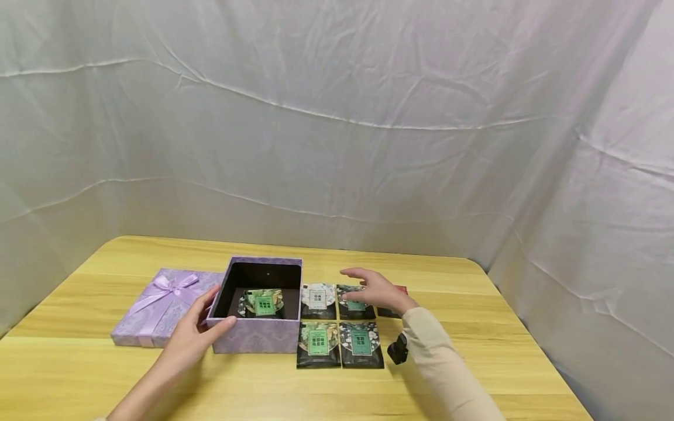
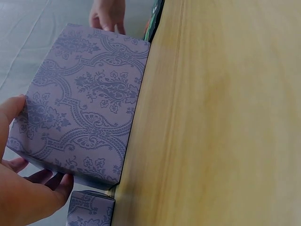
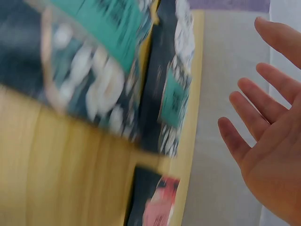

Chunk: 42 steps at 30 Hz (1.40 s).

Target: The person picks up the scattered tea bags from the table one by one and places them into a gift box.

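Left grip (image 1: pixel 189 333) is clamping the purple box (image 1: pixel 258 338); right grip (image 1: pixel 380 290), fingers apart, is hovering by far sachets (image 1: pixel 318 300), seemingly choosing one; lowering and pinching needed.

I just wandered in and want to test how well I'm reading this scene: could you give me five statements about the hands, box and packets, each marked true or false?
1. The left hand grips the purple, floral-patterned, open-topped box. True.
2. The flat purple lid with a lilac ribbon bow covers the box. False: it lies on the yellow wood-grain table, left of the box.
3. A flat black packet with a bright green label is inside the box. True.
4. The right hand is holding a packet. False: it holds nothing, its fingers spread.
5. The black packet with a red-pink design is in the box. False: it lies on the table.
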Motion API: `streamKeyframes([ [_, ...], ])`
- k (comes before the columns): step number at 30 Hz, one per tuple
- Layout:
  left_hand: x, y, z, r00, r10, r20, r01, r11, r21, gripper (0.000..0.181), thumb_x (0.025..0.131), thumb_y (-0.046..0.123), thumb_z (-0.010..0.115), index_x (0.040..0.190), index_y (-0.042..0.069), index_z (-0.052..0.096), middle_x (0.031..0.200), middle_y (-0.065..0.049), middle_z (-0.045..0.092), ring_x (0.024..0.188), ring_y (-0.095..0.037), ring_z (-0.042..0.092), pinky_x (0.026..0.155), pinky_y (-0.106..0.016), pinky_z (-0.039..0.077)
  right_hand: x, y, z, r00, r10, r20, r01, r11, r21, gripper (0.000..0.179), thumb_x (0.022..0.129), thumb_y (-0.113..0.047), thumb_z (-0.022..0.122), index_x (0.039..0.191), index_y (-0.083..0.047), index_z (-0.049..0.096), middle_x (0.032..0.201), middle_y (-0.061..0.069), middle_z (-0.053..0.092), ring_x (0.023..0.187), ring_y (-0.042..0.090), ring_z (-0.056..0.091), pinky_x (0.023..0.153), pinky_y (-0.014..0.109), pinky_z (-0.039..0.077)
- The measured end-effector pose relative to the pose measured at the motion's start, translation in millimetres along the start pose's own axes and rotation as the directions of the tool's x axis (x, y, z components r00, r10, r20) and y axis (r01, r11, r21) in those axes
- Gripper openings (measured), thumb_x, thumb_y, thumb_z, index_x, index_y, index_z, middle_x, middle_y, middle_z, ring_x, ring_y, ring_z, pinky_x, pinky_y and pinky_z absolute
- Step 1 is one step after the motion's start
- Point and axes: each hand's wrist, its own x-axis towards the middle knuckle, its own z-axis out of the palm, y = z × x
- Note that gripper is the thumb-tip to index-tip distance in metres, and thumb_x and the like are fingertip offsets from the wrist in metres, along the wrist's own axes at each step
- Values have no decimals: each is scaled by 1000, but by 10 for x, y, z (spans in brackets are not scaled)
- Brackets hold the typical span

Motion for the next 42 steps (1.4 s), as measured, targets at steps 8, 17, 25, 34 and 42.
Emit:
streamKeyframes([
  [8, -7, 27, 3, 1000, 6, -3, -6, 1000, -8, 73, 92, 11, 66, 150, -3, 24, 142, -34, 36, 114, -43, 52, 81, -14, 43, -144, 265, -155, 999, 37, -14, -37, 999, -31, 66, 85, -17, 75, 143, -5, 46, 142, 16, 47, 105, 37, 54, 88, 48, 46],
  [17, -11, 17, 4, 1000, 15, -8, -15, 1000, -3, 72, 92, 11, 66, 149, -4, 25, 142, -35, 36, 116, -42, 50, 83, -11, 41, -268, 539, -280, 996, 88, -22, -88, 996, -31, 78, 76, -10, 82, 143, 1, 44, 135, 23, 50, 117, 36, 51, 97, 52, 42],
  [25, -12, 9, 9, 1000, 9, -8, -9, 1000, -10, 73, 92, 11, 66, 150, -3, 25, 143, -34, 36, 116, -42, 50, 83, -13, 42, -348, 744, -359, 998, 65, -4, -65, 998, -5, 87, 74, -6, 83, 146, 6, 34, 136, 28, 47, 114, 37, 53, 92, 49, 45],
  [34, -8, 1, 9, 1000, 12, -9, -13, 1000, -14, 72, 92, 10, 66, 150, -4, 25, 143, -34, 36, 114, -42, 52, 81, -15, 44, -442, 841, -428, 989, 142, -28, -143, 988, -51, 94, 67, -10, 88, 145, 4, 37, 140, 27, 44, 125, 42, 41, 105, 58, 30],
  [42, -11, 12, 9, 1000, 7, -7, -7, 1000, -17, 73, 92, 10, 66, 150, -3, 24, 144, -34, 34, 116, -42, 50, 83, -13, 43, -455, 894, -437, 984, 176, -12, -176, 983, -57, 95, 66, -5, 88, 145, 4, 36, 144, 28, 38, 129, 43, 36, 108, 58, 24],
])
